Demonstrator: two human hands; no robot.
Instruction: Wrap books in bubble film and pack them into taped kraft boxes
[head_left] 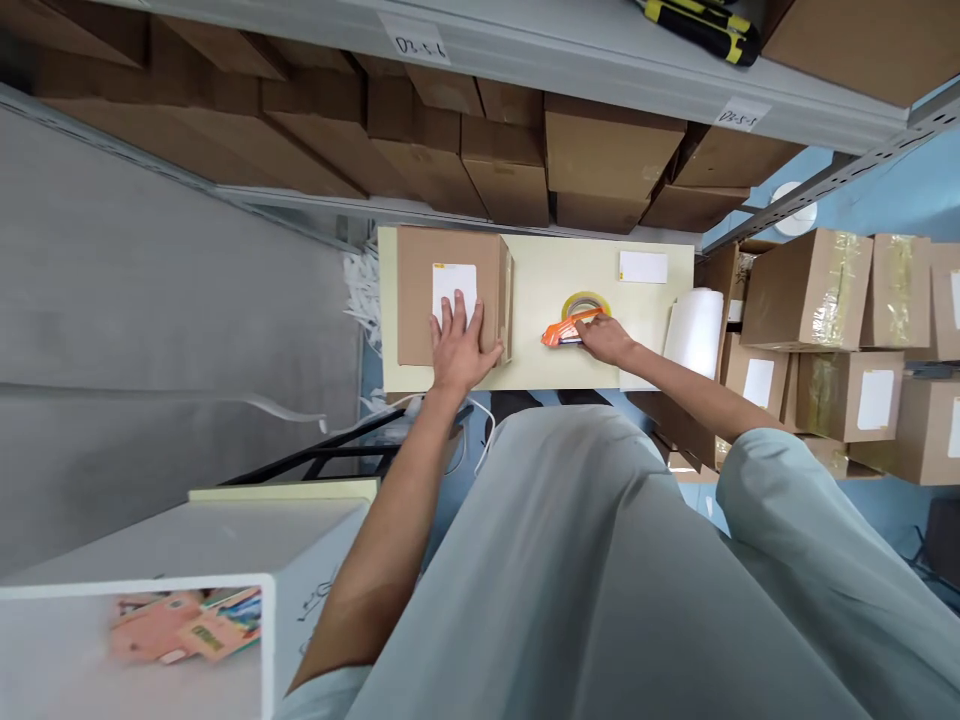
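Sealing step judged in hand: left hand lay flat, fingers spread, on top of cardboard box at left end of pale table, partly covering white label, while right hand closed around orange tape dispenser resting on tabletop right of box, apart from it. Dispenser's long axis ran roughly left-right, orange nose pointed toward box, tape roll at end away from box. Next move, as judged, called for lifting dispenser over to box seam, box kept pinned under flat palm.
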